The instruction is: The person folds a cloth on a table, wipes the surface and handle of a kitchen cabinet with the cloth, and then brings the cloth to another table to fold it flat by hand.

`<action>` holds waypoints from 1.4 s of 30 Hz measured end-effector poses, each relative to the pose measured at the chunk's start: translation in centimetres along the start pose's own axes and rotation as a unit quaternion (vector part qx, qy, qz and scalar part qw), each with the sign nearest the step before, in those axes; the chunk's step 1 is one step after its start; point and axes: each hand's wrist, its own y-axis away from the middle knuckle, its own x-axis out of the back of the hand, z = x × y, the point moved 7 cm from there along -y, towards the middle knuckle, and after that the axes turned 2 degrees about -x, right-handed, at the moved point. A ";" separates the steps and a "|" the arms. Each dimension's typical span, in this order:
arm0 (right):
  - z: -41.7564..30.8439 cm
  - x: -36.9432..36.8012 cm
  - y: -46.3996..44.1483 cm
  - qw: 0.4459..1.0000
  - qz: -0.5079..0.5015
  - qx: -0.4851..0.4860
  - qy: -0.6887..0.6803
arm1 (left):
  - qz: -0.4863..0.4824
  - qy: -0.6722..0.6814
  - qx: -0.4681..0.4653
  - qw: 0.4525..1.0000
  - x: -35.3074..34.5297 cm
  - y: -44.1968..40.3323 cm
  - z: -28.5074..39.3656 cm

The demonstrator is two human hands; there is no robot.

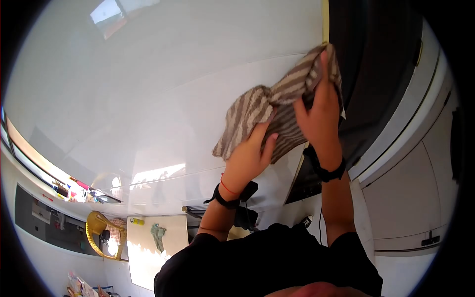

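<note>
A brown and beige striped cloth (pixel 292 99) is spread between my two hands in front of a pale, glossy wall (pixel 148 89). My left hand (pixel 250 156) grips the lower left part of the cloth, its thumb on the near side and some fingers hidden behind the fabric. Higher up and to the right, my right hand (pixel 321 109) holds the cloth's right part, with the index finger stretched along it. Each wrist wears a black band, and a red string circles the left one. The cloth's upper right end overlaps the edge of a dark panel (pixel 371 84).
A light table (pixel 143 247) at the lower left bears a yellow can (pixel 137 221) and a green cloth (pixel 158 236). Beside it is a yellow chair (pixel 94 232). White cabinet doors (pixel 405 198) stand at the right. A shoe (pixel 307 221) shows below.
</note>
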 end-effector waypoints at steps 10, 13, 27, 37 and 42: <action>0.4 0.2 0.1 0.996 -0.055 0.032 0.060 | 0.021 -0.035 0.033 0.999 -2.5 2.0 -1.1; 0.4 0.6 -2.5 0.996 -0.026 0.071 0.057 | -0.012 -0.039 0.056 0.998 -2.8 1.4 -0.2; 2.4 2.4 -3.7 0.988 -0.133 0.072 -0.031 | 0.063 -0.092 -0.001 0.994 -7.4 -3.4 3.2; 2.4 3.3 -8.7 0.983 -0.110 0.137 -0.060 | 0.075 -0.054 -0.045 0.995 -8.7 -7.6 6.5; 2.4 4.0 -6.4 0.985 -0.116 0.122 -0.041 | 0.038 -0.071 -0.003 0.997 -10.2 -5.4 4.8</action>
